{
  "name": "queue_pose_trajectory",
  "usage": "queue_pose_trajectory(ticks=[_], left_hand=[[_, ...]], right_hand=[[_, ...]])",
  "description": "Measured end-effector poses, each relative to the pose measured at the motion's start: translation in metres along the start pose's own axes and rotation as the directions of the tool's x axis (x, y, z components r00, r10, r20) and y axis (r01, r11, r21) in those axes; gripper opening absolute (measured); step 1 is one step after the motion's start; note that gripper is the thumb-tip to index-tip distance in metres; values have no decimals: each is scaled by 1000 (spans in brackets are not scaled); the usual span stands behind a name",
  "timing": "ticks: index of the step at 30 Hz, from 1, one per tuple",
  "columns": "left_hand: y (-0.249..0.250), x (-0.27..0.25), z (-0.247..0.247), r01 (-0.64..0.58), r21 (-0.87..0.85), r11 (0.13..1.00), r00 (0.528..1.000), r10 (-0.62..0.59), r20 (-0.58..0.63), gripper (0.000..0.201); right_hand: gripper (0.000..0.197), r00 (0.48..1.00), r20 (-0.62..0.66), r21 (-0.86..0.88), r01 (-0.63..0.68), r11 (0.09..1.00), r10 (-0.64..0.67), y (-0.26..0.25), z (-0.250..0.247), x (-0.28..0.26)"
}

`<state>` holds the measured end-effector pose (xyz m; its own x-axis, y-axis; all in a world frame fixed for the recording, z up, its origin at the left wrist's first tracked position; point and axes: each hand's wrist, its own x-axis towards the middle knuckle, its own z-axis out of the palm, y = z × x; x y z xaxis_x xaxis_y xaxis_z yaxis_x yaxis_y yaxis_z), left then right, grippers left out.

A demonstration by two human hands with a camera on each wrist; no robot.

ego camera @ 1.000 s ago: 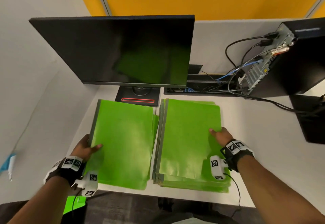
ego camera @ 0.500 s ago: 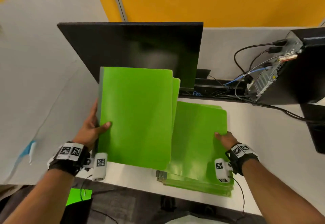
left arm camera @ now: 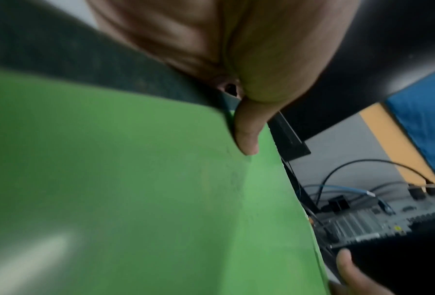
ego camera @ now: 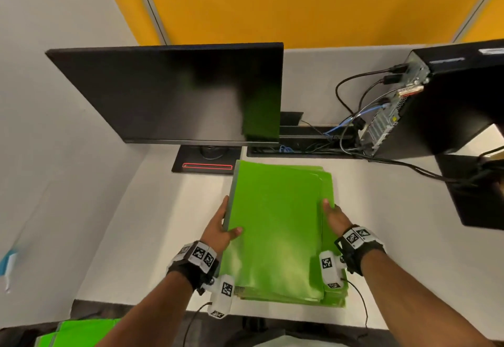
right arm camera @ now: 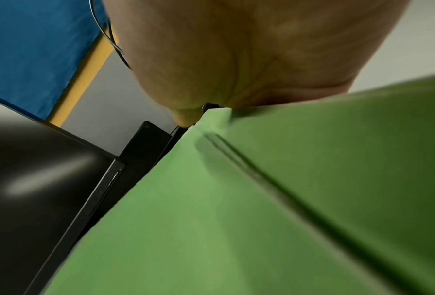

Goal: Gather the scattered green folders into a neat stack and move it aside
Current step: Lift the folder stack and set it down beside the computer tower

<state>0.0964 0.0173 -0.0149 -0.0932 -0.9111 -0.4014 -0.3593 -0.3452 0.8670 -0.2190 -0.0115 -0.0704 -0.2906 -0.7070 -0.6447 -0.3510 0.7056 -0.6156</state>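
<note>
Several green folders (ego camera: 278, 232) lie in one pile on the white desk (ego camera: 152, 237), in front of the monitor. My left hand (ego camera: 227, 224) grips the left spine edge of the top bundle, thumb (left arm camera: 246, 135) lying on the green cover (left arm camera: 135, 199). My right hand (ego camera: 334, 215) holds the pile's right edge, thumb on top; its fingers are hidden below the folders (right arm camera: 236, 219). The lower folders stick out slightly at the right and front edges.
A black monitor (ego camera: 174, 93) on its stand (ego camera: 207, 164) rises just behind the pile. A computer tower (ego camera: 450, 101) with cables (ego camera: 351, 128) stands at the back right, beside a black object (ego camera: 477, 196). More green folders (ego camera: 76, 333) lie below the desk's front edge at lower left.
My left hand lifted the left bundle of folders, carried it right and lowered it onto the right pile. My right hand shifted from the pile's top to its right edge.
</note>
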Motion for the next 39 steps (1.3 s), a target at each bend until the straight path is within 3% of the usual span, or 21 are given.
queue_pose_trajectory(ticks=[3, 6, 9, 12, 16, 19, 21, 24, 25, 26, 28, 30, 33, 34, 37, 39], left_hand=[[3, 9, 15, 56, 147, 987, 998, -49, -49, 88], [11, 12, 32, 99, 175, 980, 991, -80, -111, 87], [14, 9, 46, 101, 316, 943, 995, -97, -30, 101], [11, 11, 49, 106, 208, 972, 985, -131, 108, 110], [9, 10, 43, 171, -50, 984, 971, -160, 176, 98], [8, 7, 45, 173, -183, 968, 979, -148, 144, 90], [9, 11, 48, 180, -257, 949, 983, -162, 88, 79], [24, 26, 48, 218, -195, 956, 957, -249, -152, 40], [30, 32, 46, 250, -147, 957, 943, -275, -188, 46], [35, 38, 43, 306, -117, 945, 931, -323, -171, 68], [40, 51, 37, 418, -88, 904, 902, -424, -84, 103], [36, 61, 32, 444, -101, 890, 894, -448, -21, 121], [49, 55, 35, 355, -282, 891, 926, -376, -24, 125], [56, 54, 39, 292, -296, 909, 948, -316, -35, 121], [86, 49, 51, 78, -250, 965, 991, -101, -84, 114], [111, 43, 59, -54, -267, 962, 996, 32, -88, 100]], right_hand=[[77, 999, 18, 92, 29, 995, -31, 2, 2, -1], [75, 994, 9, 176, 110, 978, -113, 5, 4, -1], [82, 991, 17, 184, 130, 974, -135, 7, 1, 0], [91, 993, 28, 199, 109, 974, -116, 9, -3, 3], [122, 999, 32, 304, -22, 952, 13, 21, -1, 18], [108, 995, 60, 270, -95, 958, 82, 17, -5, 12], [115, 995, 100, 294, -59, 954, 30, 17, -7, 9], [117, 994, 92, 421, 12, 907, -57, 26, -4, 11], [116, 995, 84, 439, 20, 898, -63, 26, -3, 6], [116, 996, 63, 468, 30, 883, -67, 23, -2, 1], [113, 996, 38, 491, 51, 870, -80, 21, -1, -8], [101, 993, 31, 517, 81, 852, -114, 17, -4, -20], [58, 979, -27, 554, 181, 812, -200, 15, -18, -34], [54, 971, -66, 559, 226, 798, -230, 15, -27, -37], [75, 922, -193, 559, 384, 735, -335, 3, -62, -50], [69, 871, -281, 522, 492, 697, -403, -6, -86, -59]])
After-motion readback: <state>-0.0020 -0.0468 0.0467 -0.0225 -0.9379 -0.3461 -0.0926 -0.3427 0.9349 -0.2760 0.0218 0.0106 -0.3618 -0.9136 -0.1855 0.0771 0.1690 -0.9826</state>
